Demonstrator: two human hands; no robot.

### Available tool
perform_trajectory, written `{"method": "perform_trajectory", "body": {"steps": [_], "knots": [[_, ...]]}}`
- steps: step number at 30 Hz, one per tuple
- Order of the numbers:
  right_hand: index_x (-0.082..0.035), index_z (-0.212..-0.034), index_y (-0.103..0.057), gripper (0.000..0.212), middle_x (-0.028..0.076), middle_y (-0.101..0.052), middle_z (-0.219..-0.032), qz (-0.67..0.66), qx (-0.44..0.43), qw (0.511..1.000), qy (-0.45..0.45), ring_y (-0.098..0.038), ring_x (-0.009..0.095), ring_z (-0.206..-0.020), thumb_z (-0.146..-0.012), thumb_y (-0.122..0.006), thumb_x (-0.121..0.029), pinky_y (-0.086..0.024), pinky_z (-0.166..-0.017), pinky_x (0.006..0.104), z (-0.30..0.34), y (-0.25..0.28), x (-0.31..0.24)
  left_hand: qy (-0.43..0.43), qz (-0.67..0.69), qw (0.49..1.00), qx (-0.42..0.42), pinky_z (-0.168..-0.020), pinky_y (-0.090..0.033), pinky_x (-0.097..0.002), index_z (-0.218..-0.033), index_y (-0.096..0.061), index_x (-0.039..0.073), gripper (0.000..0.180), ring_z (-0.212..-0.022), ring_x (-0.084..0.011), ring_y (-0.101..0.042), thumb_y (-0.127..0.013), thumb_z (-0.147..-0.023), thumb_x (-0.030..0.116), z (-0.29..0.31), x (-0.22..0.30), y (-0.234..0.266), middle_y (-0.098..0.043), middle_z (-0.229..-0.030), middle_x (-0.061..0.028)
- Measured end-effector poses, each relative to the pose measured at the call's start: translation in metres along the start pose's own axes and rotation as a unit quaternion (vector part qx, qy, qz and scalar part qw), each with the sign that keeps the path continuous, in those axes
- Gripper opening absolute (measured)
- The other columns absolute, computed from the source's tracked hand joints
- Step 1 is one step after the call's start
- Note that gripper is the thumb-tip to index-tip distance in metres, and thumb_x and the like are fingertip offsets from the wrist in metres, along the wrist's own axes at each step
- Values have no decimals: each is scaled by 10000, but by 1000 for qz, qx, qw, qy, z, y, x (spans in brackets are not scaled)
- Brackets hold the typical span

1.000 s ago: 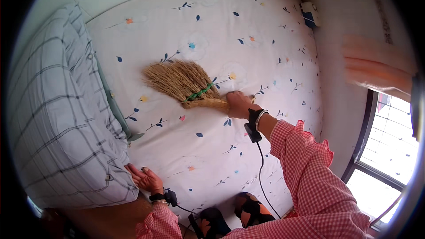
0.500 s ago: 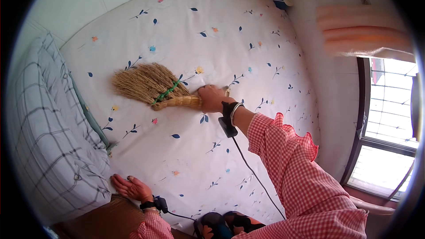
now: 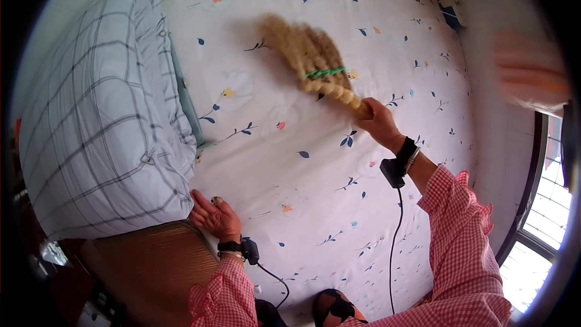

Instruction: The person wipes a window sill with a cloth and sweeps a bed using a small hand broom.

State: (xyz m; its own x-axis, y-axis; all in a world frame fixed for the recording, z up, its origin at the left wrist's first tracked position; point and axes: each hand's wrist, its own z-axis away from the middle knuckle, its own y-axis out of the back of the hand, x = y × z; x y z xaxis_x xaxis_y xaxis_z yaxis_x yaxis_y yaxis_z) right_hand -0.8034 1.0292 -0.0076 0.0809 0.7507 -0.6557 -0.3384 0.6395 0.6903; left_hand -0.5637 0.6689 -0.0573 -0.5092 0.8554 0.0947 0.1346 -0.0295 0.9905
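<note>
My right hand [image 3: 381, 124] is closed round the woven handle of a straw hand broom [image 3: 324, 54]. The broom's brown bristles point up and to the left, smeared by motion, and a green tie crosses them. It is over a white bed sheet [image 3: 290, 181] with blue leaves and small flowers; whether the bristle tips touch the sheet I cannot tell. My left hand [image 3: 216, 217] lies on the sheet, palm turned up and fingers stretched out, holding nothing. Its fingertips are against the lower corner of a folded checked quilt [image 3: 115, 121].
A brown wooden board [image 3: 151, 266] stands at the near left, below the quilt. At the far right corner sits a small blue and white box [image 3: 451, 11]. A barred window [image 3: 544, 206] and an orange cloth [image 3: 529, 69] are on the right. Cables hang from both wrist devices.
The broom has swung from pointing left to pointing up and left, its bristles now blurred. The whole view has shifted left, bringing more of the quilt in. My left hand stays by the quilt's corner.
</note>
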Motion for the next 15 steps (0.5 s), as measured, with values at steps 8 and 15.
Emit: {"method": "perform_trajectory", "body": {"steps": [8, 15], "knots": [[22, -969, -496, 382, 156, -625, -760, 7, 106, 990, -88, -625, 298, -740, -722, -687, -198, -493, -672, 377, -81, -6, -81, -7, -24, 1000, -3, -1067, -224, -461, -1371, -322, 16, 563, -1326, -336, -293, -391, -903, 322, 2, 7, -2, -325, -1434, -167], [-73, -1064, -466, 280, 190, -623, -910, 131, -250, 958, 57, -605, 364, -884, -795, -543, -59, -481, -735, 447, 85, -65, -69, -19, -9, 1000, 9, -1072, -216, -455, -1341, -364, 2, 542, -1321, -336, -295, -406, -908, 325, 3, 4, -6, -333, -1426, -174]]}}
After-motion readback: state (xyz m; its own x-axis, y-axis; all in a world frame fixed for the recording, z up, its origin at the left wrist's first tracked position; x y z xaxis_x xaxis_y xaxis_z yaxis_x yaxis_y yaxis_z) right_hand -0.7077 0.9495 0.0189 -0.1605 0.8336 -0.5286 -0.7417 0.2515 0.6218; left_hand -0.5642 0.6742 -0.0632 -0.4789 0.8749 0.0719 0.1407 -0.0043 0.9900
